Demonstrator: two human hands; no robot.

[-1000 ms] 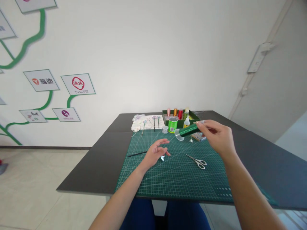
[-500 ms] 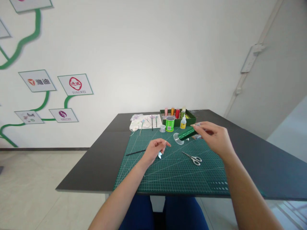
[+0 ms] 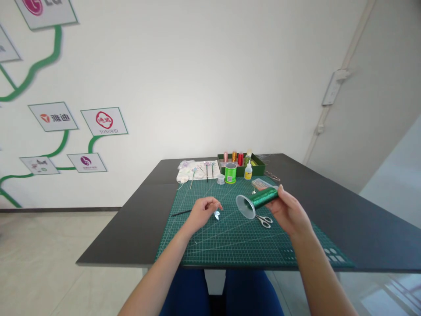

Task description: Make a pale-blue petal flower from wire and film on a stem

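Observation:
My left hand (image 3: 202,213) is closed in a pinch over the cutting mat. A thin black stem (image 3: 180,213) sticks out to its left, and small pale-blue petals (image 3: 216,215) show just past its fingers; the join between them is hidden by the hand. My right hand (image 3: 291,213) grips a spool of shiny green thread (image 3: 264,198) by one end, tilted, its clear flared flange (image 3: 245,207) facing the left hand. White-handled scissors (image 3: 265,221) lie on the mat, partly covered by the spool.
The green cutting mat (image 3: 230,245) lies on a black table (image 3: 131,228). Toward the back are a green box (image 3: 259,170) of thread spools, a lime-green can (image 3: 230,174), a glue bottle (image 3: 248,171), a small clear spool (image 3: 220,179) and a white cloth (image 3: 199,175) with stemmed flowers.
My right hand has lowered and turned the green spool, so its flange now faces nearer and covers part of the scissors. My left hand has shifted slightly left, still pinched.

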